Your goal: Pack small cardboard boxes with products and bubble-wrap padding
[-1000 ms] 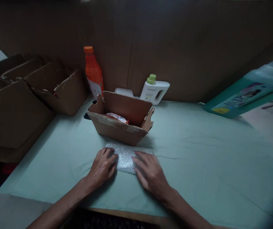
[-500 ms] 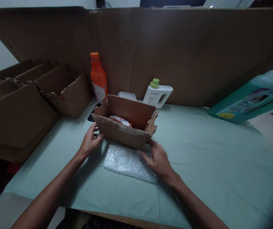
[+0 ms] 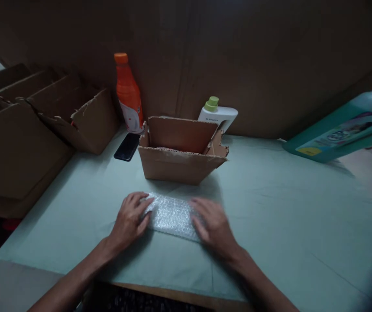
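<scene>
A folded piece of bubble wrap (image 3: 172, 214) lies flat on the pale green table cover (image 3: 279, 203) in front of me. My left hand (image 3: 130, 219) rests palm down on its left end, fingers spread. My right hand (image 3: 214, 225) presses flat on its right end. Just beyond the wrap stands a small open cardboard box (image 3: 181, 149) with torn flaps; its contents are barely visible over the front wall.
A black phone (image 3: 127, 146) lies left of the box. An orange bottle (image 3: 127, 94) and a white bottle with a green cap (image 3: 217, 115) stand against the cardboard back wall. Several open cardboard boxes (image 3: 33, 130) stand at left. A teal package (image 3: 341, 130) lies at right.
Half a second ago both hands gripped the box's sides; the box now sits farther back, uncovering the phone. Both hands have come back down flat onto the bubble wrap.
</scene>
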`<state>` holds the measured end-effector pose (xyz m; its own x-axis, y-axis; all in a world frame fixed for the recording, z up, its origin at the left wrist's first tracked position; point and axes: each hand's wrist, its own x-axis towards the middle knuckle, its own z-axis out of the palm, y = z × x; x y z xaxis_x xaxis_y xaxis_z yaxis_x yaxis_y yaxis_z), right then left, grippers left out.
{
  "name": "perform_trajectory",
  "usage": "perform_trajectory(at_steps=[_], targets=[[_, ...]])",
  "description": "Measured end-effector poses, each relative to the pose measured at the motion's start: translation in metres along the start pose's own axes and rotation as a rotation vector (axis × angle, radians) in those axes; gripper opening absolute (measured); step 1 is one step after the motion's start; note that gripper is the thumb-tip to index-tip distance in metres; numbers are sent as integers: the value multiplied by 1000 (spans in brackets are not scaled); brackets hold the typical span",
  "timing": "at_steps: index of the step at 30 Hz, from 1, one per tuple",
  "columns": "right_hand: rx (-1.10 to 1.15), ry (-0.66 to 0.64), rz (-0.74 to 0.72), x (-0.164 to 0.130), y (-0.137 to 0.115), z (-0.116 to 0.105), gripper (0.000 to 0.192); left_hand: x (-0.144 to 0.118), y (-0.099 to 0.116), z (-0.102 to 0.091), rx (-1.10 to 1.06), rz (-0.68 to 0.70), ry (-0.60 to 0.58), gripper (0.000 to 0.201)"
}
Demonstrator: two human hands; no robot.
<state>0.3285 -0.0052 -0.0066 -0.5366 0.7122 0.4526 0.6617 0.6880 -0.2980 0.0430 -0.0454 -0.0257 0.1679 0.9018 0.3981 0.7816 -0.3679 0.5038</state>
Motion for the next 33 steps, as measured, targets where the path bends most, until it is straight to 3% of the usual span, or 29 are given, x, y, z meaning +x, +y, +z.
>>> perform_trajectory(at_steps=[3, 7, 10, 12, 14, 17, 20, 23, 26, 30, 33], targets=[[38, -154, -109, -25, -14, 4, 24, -16, 1, 8, 84, 56, -129, 28], [-11, -66, 5, -49, 12, -17, 16, -16, -5, 10, 89, 60, -158, 28], [-70, -49, 68, -47, 31, -25, 20, -16, -6, 3, 177, -73, -84, 38], [-116, -91, 122, -38, 34, -19, 26, -18, -2, -1, 263, -182, -56, 43], [-136, -142, 181, -28, 31, -7, 27, -21, 4, -2, 297, -247, -74, 37], [-50, -179, 240, -23, 18, 0, 14, -24, 13, 2, 251, -269, -112, 11], [155, -186, 380, -37, -4, -12, 15, -20, 20, 2, 210, -273, -132, 9], [409, -203, 556, -58, -36, -28, 41, -1, 21, -1, 183, -253, -164, 12], [566, -262, 634, -70, -68, -29, 68, 30, 20, 3, 156, -179, -200, 28], [707, -448, 624, -69, -86, -19, 49, 51, 20, 10, 123, -95, -211, 47], [844, -457, 707, -64, -85, -17, 42, 22, 28, -6, 35, -6, -234, 50]])
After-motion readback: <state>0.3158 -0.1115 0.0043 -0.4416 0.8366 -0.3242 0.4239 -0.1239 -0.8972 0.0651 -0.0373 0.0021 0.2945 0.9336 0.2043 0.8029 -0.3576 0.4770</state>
